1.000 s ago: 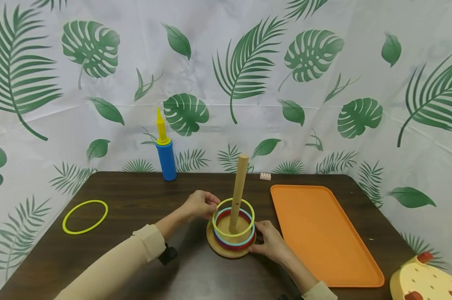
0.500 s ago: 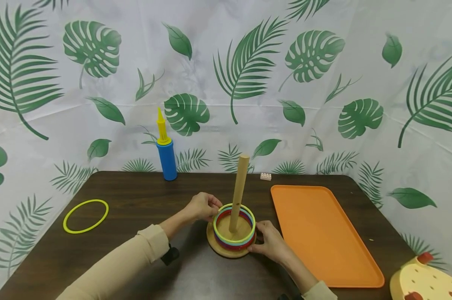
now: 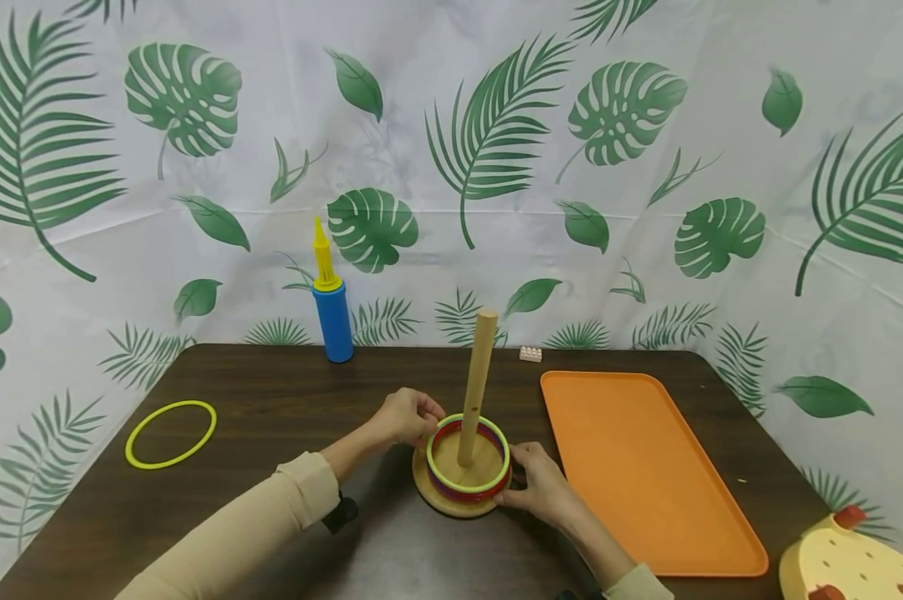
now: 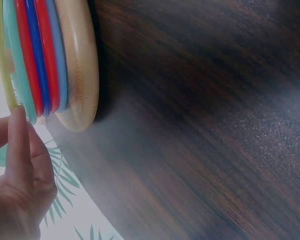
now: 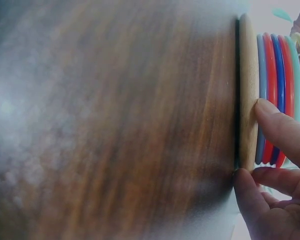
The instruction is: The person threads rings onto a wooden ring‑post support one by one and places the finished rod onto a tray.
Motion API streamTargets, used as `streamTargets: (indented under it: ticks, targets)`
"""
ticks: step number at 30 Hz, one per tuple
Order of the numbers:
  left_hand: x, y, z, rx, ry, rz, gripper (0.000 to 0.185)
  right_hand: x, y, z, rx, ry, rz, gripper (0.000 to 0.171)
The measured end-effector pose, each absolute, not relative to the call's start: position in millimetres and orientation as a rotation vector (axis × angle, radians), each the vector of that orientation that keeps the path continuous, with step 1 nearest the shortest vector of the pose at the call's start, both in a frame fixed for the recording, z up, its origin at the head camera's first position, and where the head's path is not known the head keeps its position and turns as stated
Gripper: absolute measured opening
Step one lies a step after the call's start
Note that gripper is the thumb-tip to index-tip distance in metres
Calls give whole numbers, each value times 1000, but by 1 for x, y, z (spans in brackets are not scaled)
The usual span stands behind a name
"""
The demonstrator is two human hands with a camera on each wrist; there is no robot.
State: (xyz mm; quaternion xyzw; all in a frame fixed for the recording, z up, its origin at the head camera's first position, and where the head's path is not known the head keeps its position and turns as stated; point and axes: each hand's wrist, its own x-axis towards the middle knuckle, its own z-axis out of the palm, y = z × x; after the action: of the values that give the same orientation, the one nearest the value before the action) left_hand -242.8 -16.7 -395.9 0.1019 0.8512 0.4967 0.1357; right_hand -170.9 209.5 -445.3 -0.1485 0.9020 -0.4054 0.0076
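Note:
A round wooden base (image 3: 426, 490) with a tall wooden peg (image 3: 479, 367) stands mid-table. Stacked around the peg are a light blue ring (image 4: 59, 65), two red rings with a dark blue ring (image 5: 280, 75) between them, and a teal ring (image 4: 19, 75). Above these lies a yellow ring (image 4: 1, 55), a narrow gap showing below part of it. My left hand (image 3: 406, 417) pinches that yellow ring at its far left side. On the right, my right hand (image 3: 543, 485) grips the base's edge, one fingertip beside the lowest rings.
Another yellow ring (image 3: 130, 446) lies at the table's left. An orange tray (image 3: 646, 467) is on the right, with a pale yellow toy (image 3: 864, 558) by the near right corner. A blue pump (image 3: 334, 321) and a small pink brick (image 3: 530, 353) stand along the back.
The yellow ring has come down around the peg, from tilted above the stack to nearly level on it. My left hand has lowered slightly with it; the right hand has stayed put.

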Motion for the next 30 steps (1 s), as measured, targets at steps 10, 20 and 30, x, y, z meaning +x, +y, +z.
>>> streamTargets:
  ticks: [10, 20, 30]
  targets:
    - [-241, -21, -399, 310, 2471, 1422, 16, -172, 208, -447, -449, 2840, -1256, 67]
    - [-242, -22, -400, 295, 2479, 1419, 14, -172, 209, -447, -459, 2841, -1262, 66]
    - [-242, -24, -400, 297, 2456, 1453, 13, -171, 208, -446, -462, 2830, -1261, 65]
